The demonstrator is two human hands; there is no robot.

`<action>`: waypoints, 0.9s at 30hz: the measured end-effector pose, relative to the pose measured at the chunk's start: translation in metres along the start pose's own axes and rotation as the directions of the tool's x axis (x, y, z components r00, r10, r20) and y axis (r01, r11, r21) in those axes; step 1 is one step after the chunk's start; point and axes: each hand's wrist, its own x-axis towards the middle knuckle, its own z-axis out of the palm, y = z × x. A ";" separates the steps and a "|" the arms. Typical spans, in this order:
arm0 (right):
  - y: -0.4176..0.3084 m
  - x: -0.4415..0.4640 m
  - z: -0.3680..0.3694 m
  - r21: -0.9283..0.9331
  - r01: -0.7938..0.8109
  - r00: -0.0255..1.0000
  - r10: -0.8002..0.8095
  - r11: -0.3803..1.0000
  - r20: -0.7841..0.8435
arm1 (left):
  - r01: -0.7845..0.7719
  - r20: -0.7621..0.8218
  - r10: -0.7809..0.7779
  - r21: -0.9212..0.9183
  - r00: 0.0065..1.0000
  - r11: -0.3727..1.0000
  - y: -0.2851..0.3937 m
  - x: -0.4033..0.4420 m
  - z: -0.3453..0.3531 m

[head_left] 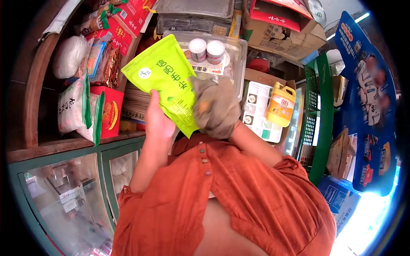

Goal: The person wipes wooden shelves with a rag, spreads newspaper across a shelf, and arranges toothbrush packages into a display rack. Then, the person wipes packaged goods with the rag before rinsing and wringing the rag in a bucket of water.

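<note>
A bright lime-green pouch [164, 72] with dark printed characters and a round white label is tilted in front of my body. My left hand [159, 116] grips its lower left edge, thumb on the front face. Against the right side of the pouch lies a crumpled grey-brown cloth [218, 106]. My right hand [237, 129] is wrapped in that cloth and presses it to the pouch; the cloth hides nearly all of its fingers. Just beyond the pouch, two small white tubs [197, 49] stand on a clear plastic container [240, 55].
On the right, a yellow detergent jug [280, 104] rests by a white compartment tray [256, 96]. Packaged goods, including a white bag [72, 104], crowd the left wooden shelf [55, 149]. Cardboard boxes [284, 40] are stacked at the back. A green plastic basket [323, 123] stands far right.
</note>
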 end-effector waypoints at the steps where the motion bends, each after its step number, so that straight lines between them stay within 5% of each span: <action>1: 0.006 0.004 -0.009 -0.086 0.046 0.997 -0.051 0.995 -0.058 | -0.002 0.017 0.002 0.003 1.000 1.000 0.005 -0.001 -0.003; 2: 0.001 0.008 -0.011 -0.082 0.048 0.997 -0.053 0.995 -0.059 | -0.003 0.017 0.003 0.008 1.000 1.000 0.006 -0.002 -0.001; 4: -0.030 0.021 -0.006 -0.394 0.133 0.989 -0.149 0.910 -0.010 | -0.001 -0.008 0.001 0.016 1.000 1.000 0.011 -0.004 0.004; 7: -0.066 0.038 -0.001 -0.773 0.228 0.964 -0.248 0.591 0.095 | -0.011 0.022 0.011 0.024 1.000 1.000 0.004 -0.007 0.013; 8: -0.065 0.049 -0.003 -0.776 0.225 0.964 -0.251 0.590 0.089 | -0.006 0.027 0.005 0.027 1.000 1.000 0.003 -0.008 0.017; 9: -0.062 0.061 0.000 -0.385 0.156 0.988 -0.142 0.910 0.063 | 0.010 0.056 -0.013 0.044 0.998 0.999 0.003 -0.010 0.020; 10: -0.058 0.069 0.005 0.101 0.026 0.995 -0.036 0.995 0.095 | 0.024 0.085 -0.030 0.061 0.996 0.998 0.002 -0.012 0.022; 17: -0.105 0.080 0.100 -0.420 0.320 0.947 -0.277 0.849 0.161 | -0.004 0.180 -0.006 0.056 0.984 0.998 0.009 -0.013 0.022; 19: -0.098 0.067 0.118 -0.878 0.404 0.901 -0.281 0.258 0.332 | 0.082 0.015 -0.082 -0.018 0.996 0.996 0.033 -0.018 0.027; 20: -0.095 0.057 0.127 -0.911 0.393 0.881 -0.234 -0.122 0.411 | 0.074 0.010 -0.074 -0.025 0.997 0.997 0.039 -0.014 0.021; 21: -0.110 0.036 0.133 -0.905 0.425 0.885 -0.220 0.017 0.411 | -0.010 0.006 0.010 0.032 1.000 0.999 0.042 -0.007 0.013; 24: -0.145 0.026 0.145 -0.898 0.439 0.898 0.020 -0.023 0.439 | -0.094 0.035 0.094 0.026 0.995 0.995 0.046 0.009 -0.014; 25: -0.110 0.026 0.128 -0.868 0.496 0.856 -0.159 -0.014 0.492 | -0.084 0.042 0.085 -0.028 0.995 0.996 0.046 0.010 -0.017; 27: -0.117 0.025 0.132 -0.877 0.478 0.853 -0.212 -0.051 0.478 | -0.057 0.058 0.064 -0.121 0.996 0.991 0.048 0.012 -0.018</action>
